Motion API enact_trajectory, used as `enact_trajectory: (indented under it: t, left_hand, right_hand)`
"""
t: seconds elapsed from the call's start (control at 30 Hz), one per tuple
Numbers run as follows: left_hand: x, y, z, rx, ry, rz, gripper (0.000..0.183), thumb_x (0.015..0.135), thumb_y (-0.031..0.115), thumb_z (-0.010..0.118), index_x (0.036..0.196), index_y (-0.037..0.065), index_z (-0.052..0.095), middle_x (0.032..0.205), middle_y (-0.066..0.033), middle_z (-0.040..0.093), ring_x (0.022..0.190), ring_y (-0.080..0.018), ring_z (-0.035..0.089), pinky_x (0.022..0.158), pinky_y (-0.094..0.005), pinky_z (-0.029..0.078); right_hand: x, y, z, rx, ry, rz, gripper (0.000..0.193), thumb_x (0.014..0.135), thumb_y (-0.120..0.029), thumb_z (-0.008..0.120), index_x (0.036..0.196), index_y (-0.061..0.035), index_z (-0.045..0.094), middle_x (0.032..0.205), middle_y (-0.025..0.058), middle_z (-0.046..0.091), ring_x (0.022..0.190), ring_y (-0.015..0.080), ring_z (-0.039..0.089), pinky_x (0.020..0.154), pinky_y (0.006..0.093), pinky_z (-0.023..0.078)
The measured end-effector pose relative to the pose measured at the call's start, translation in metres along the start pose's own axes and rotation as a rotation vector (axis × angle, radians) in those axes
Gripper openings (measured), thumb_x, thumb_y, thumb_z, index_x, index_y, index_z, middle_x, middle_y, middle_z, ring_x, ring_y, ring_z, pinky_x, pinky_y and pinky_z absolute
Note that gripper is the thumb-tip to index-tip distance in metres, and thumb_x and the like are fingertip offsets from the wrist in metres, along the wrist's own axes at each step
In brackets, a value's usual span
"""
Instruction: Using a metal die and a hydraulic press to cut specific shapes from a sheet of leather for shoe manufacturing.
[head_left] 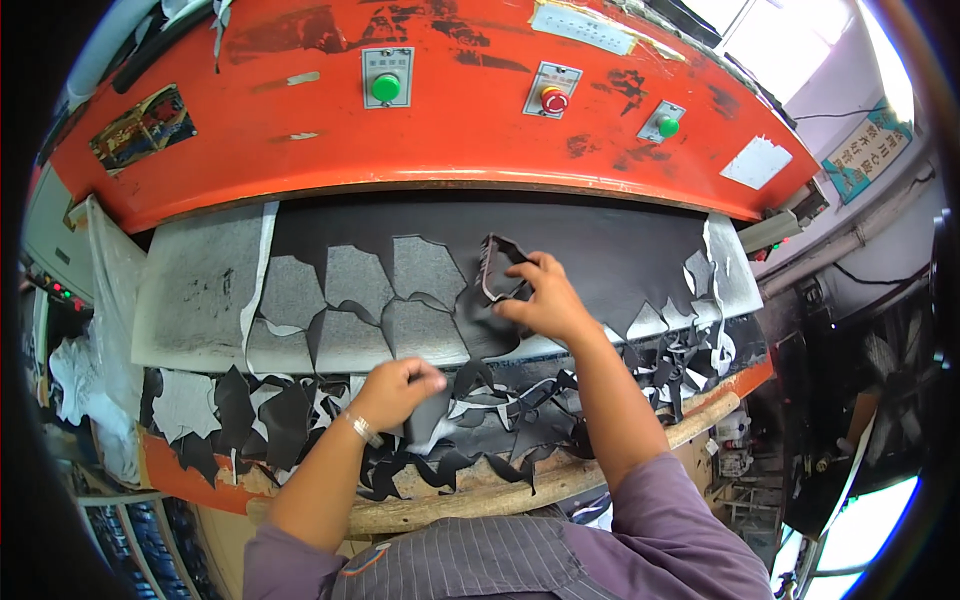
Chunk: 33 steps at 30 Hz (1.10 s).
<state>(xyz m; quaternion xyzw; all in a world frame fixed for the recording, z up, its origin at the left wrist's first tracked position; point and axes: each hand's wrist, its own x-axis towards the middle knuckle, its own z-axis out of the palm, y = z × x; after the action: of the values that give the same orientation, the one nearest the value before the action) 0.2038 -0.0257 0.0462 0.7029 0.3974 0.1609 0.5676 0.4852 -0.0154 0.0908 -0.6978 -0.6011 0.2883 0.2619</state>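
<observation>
A metal cutting die (490,268), shaped like an open-bottomed outline, stands on the black sheet material (610,240). The fingers and thumb of my right hand (548,300) grip its right side. My left hand (392,395) is closed over the front edge of the pale cutting board (190,300), thumb against curled fingers. Directly below it lies a dark cut piece (430,415) with a pale underside; whether the fingers hold it is hidden. Left of the die, die-shaped holes in the sheet show the grey board through thin strips of remaining material.
An orange press beam (450,130) spans the back, with green buttons (385,88) and a red button (554,99). Cut pieces (285,420) and curled offcuts (680,370) lie along the front ledge. A wooden rail (420,512) runs nearest me. Clear plastic sheeting (112,330) hangs at left.
</observation>
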Motion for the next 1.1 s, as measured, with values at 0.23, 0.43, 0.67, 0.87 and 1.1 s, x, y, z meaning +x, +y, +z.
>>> enact_trajectory:
  t: [0.23,0.43,0.67,0.87,1.1]
  left_hand:
    - [-0.037,0.059,0.0,1.009,0.456,0.153,0.044,0.08,0.027,0.071,0.118,0.007,0.062,0.116,-0.0136,0.062,0.11,-0.0286,0.054,0.101,-0.0393,0.035]
    - [0.052,0.031,0.04,0.422,0.509,0.199,0.067,0.081,0.014,0.063,0.142,0.006,0.036,0.122,-0.0106,0.062,0.114,-0.0275,0.051,0.105,-0.0436,0.028]
    - [0.086,0.016,0.083,0.54,0.548,0.238,0.073,0.08,0.011,0.054,0.143,-0.006,0.023,0.125,-0.0078,0.062,0.127,-0.0243,0.048,0.113,-0.0486,0.021]
    - [0.08,0.016,0.088,0.526,0.618,0.35,0.065,0.078,0.008,0.052,0.139,-0.007,0.033,0.115,-0.008,0.067,0.121,-0.0234,0.053,0.111,-0.0465,0.028]
    - [0.083,0.007,0.087,0.484,0.643,0.37,0.064,0.079,0.009,0.052,0.137,-0.009,0.034,0.112,-0.01,0.068,0.118,-0.0237,0.055,0.112,-0.0441,0.028]
  right_hand:
    - [0.033,0.031,-0.01,-0.346,0.014,-0.223,0.063,0.063,-0.032,0.08,0.117,-0.0059,0.061,0.139,0.0223,0.041,0.124,0.0376,0.042,0.101,0.0404,0.042]
    - [0.002,0.059,-0.006,-0.171,0.034,-0.307,0.1,0.066,-0.041,0.081,0.144,-0.0027,0.031,0.142,0.0243,0.04,0.133,0.0372,0.037,0.11,0.0499,0.022]
    - [-0.005,0.089,-0.02,-0.304,0.011,-0.345,0.095,0.069,-0.04,0.079,0.143,-0.0025,0.033,0.141,0.0215,0.044,0.132,0.0326,0.04,0.111,0.0503,0.02]
    - [-0.013,0.097,-0.022,-0.32,-0.038,-0.339,0.101,0.065,-0.047,0.08,0.144,-0.0042,0.032,0.142,0.0208,0.042,0.136,0.0309,0.037,0.112,0.0499,0.018]
    - [-0.01,0.098,-0.018,-0.341,-0.046,-0.355,0.101,0.067,-0.05,0.078,0.145,-0.0071,0.031,0.143,0.0206,0.042,0.136,0.0314,0.037,0.113,0.0497,0.016]
